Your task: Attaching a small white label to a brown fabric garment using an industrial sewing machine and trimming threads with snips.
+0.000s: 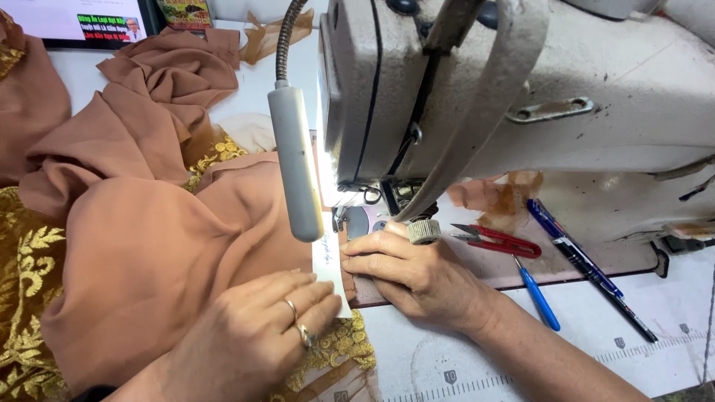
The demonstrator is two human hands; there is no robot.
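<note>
White tabletop [477, 350] with a printed ruler strip carries a grey sewing machine [521, 89] and a heap of tan fabric [149, 246] with gold embroidered trim [26, 283]. The left hand [253, 335], wearing rings, lies flat with fingers loosely spread, pressing a small white label [328, 264] onto the fabric beside the needle area. The right hand [417, 272] rests palm down, fingers together, touching the label's edge. Red thread snips [499, 240] and blue pens [570, 249] lie just right of it.

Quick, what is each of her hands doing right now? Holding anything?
Left hand: open, lying flat, pressing the white label onto the brown fabric.
Right hand: open, fingers flat at the label's edge, gripping nothing.
</note>
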